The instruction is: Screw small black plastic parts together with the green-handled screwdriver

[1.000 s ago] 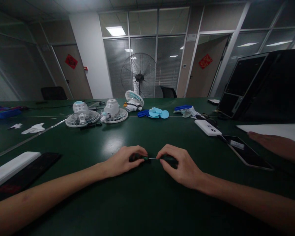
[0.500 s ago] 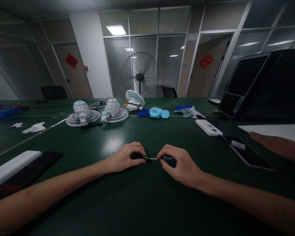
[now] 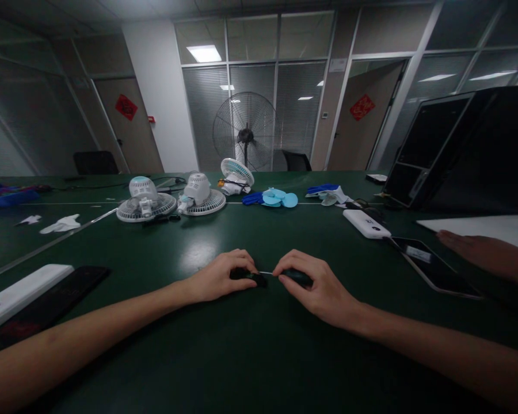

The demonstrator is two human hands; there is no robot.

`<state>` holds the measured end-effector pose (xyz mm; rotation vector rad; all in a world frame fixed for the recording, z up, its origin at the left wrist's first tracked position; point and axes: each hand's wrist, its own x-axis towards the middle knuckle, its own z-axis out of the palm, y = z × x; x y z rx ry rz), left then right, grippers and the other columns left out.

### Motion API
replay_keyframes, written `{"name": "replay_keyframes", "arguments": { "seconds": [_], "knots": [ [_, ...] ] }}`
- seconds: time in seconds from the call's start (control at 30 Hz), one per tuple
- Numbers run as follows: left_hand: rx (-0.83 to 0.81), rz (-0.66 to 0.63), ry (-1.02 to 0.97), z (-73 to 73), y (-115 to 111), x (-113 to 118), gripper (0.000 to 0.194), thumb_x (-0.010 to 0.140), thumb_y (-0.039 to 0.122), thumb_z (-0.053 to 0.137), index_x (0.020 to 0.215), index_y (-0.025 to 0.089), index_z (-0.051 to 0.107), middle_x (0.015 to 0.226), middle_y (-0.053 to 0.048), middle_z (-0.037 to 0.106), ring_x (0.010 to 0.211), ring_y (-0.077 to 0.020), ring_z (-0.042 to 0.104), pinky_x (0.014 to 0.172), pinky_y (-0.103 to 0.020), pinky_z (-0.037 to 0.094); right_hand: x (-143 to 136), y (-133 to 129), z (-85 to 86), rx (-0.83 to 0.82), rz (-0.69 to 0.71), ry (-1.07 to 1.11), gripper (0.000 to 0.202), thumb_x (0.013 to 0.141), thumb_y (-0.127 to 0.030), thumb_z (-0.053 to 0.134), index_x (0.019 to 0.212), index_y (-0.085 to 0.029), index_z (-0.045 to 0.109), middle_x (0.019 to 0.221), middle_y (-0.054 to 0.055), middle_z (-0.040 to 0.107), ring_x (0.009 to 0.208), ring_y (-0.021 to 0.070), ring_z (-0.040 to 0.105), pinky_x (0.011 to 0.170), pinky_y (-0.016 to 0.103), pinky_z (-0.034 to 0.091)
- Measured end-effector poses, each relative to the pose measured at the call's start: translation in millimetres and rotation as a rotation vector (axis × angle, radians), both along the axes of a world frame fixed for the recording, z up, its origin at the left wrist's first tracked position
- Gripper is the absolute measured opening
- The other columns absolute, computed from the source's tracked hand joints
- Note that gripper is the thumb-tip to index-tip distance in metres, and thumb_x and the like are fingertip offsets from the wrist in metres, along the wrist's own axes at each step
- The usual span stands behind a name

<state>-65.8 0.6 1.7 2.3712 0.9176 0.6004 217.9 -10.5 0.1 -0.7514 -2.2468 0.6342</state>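
Note:
My right hand [image 3: 317,284] is closed around the dark handle of a screwdriver [image 3: 301,278], its thin metal shaft pointing left. Opposite it, my left hand [image 3: 219,276] grips a small black object [image 3: 259,280] between thumb and fingers, low over the green table [image 3: 242,356]. The shaft's far end reaches the upper edge of that object near my left fingertips. Most of the black object is covered by my fingers, so its kind cannot be made out.
Several small white fans [image 3: 202,198] lie at the back, with light-blue fan blades [image 3: 278,198] beside them. On the right are a white power bank [image 3: 366,223], a phone [image 3: 431,267] and another person's hand [image 3: 487,253]. A white box [image 3: 21,290] lies left.
The screwdriver shaft has lifted slightly and now slants toward the upper edge of the black object. That object has turned in my left hand, and its green part no longer shows.

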Motion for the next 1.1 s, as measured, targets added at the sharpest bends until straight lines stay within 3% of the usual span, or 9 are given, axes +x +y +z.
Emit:
{"name": "replay_keyframes", "arguments": {
  "seconds": [0.27,0.47,0.6,0.77,0.9,1.0,1.1],
  "knots": [
    [-0.012,0.027,-0.003,-5.7,2.0,-3.2,0.023,0.100,0.038,0.068,0.117,0.026,0.077,0.112,-0.006,0.068,0.095,-0.0189,0.065,0.080,-0.030,0.050,1.5,0.3,0.0,0.003,-0.007,-0.007,0.016,0.099,-0.016,0.064,0.110,-0.024,0.073,0.112,0.005,0.070,0.099,0.0205,0.066,0.085,0.033,0.053],
    [0.052,0.118,0.042,-11.1,24.7,-21.3,0.025,0.101,0.039,0.066,0.118,0.024,0.077,0.112,-0.006,0.068,0.092,-0.0188,0.065,0.080,-0.030,0.050,2.0,0.2,-0.4,-0.005,0.002,-0.011,0.014,0.100,-0.018,0.065,0.110,-0.024,0.072,0.113,0.005,0.069,0.100,0.0201,0.066,0.085,0.033,0.054],
    [0.172,0.262,0.113,-13.8,57.7,-61.4,0.028,0.102,0.038,0.061,0.119,0.022,0.077,0.111,-0.008,0.069,0.093,-0.0212,0.065,0.083,-0.032,0.050,3.7,1.0,-1.3,-0.023,0.015,-0.012,0.015,0.100,-0.018,0.065,0.112,-0.024,0.072,0.113,0.005,0.069,0.101,0.0198,0.067,0.088,0.034,0.055],
    [0.257,0.543,0.186,-22.0,99.1,-134.9,0.036,0.097,0.044,0.062,0.118,0.019,0.078,0.110,-0.011,0.071,0.090,-0.0246,0.067,0.083,-0.034,0.052,4.6,1.0,-1.7,-0.049,0.030,-0.011,0.016,0.101,-0.019,0.065,0.114,-0.024,0.072,0.115,0.004,0.068,0.102,0.0189,0.067,0.088,0.033,0.056],
    [0.321,0.597,0.191,-29.7,117.0,-185.1,0.044,0.095,0.051,0.060,0.118,0.019,0.078,0.110,-0.011,0.073,0.090,-0.0262,0.068,0.083,-0.036,0.053,3.5,0.4,-1.4,-0.029,0.028,-0.003,0.015,0.100,-0.018,0.065,0.112,-0.024,0.072,0.113,0.004,0.069,0.100,0.0188,0.067,0.088,0.033,0.055],
    [0.345,0.651,0.210,-31.7,120.8,-206.7,0.050,0.094,0.056,0.058,0.118,0.017,0.079,0.106,-0.012,0.074,0.089,-0.0280,0.069,0.082,-0.037,0.054,3.0,0.0,-1.1,-0.013,0.028,0.003,0.014,0.100,-0.017,0.065,0.111,-0.023,0.072,0.111,0.004,0.069,0.099,0.0188,0.067,0.087,0.032,0.055],
    [0.312,0.723,0.226,-28.4,118.5,-212.6,0.058,0.091,0.063,0.056,0.119,0.018,0.078,0.105,-0.013,0.074,0.091,-0.0291,0.069,0.082,-0.037,0.055,3.5,-0.1,-1.2,-0.025,0.033,-0.001,0.016,0.100,-0.018,0.065,0.112,-0.024,0.072,0.113,0.004,0.069,0.101,0.0189,0.067,0.088,0.032,0.055]
  ]
}}
